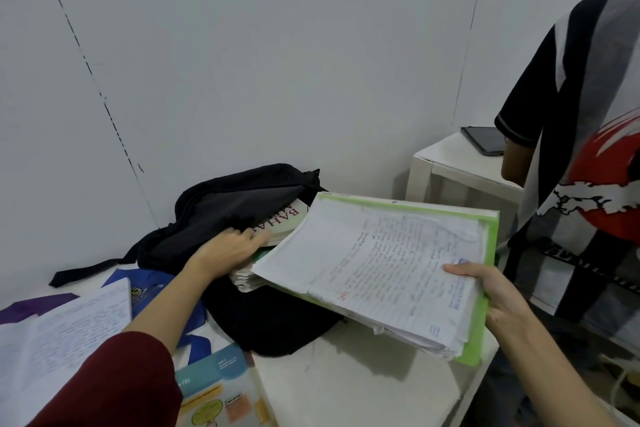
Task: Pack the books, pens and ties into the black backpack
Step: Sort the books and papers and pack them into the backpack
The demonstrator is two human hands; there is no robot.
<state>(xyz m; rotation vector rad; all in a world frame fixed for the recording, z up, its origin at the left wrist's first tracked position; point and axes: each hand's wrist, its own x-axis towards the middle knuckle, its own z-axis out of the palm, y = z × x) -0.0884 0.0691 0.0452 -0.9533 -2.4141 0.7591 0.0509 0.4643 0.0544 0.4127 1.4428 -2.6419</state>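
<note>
Right hand (498, 291) grips a green folder of papers (391, 274) at the backpack (235, 211) mouth; books (282, 222) block it, left hand (228, 250) fingers resting flat there.

Not much of the wearer is seen tbh. The left arm is covered by a dark red / maroon sleeve (114, 381), plain fabric, no logo or print, w/ the cuff ending well short of the wrist, so the forearm is left bare down to the left hand (228, 250). No sleeve is seen on the right arm at all, it's bare from the frame edge up to the right hand (498, 295). No watch, rings or bracelets are seen on either hand.
</note>
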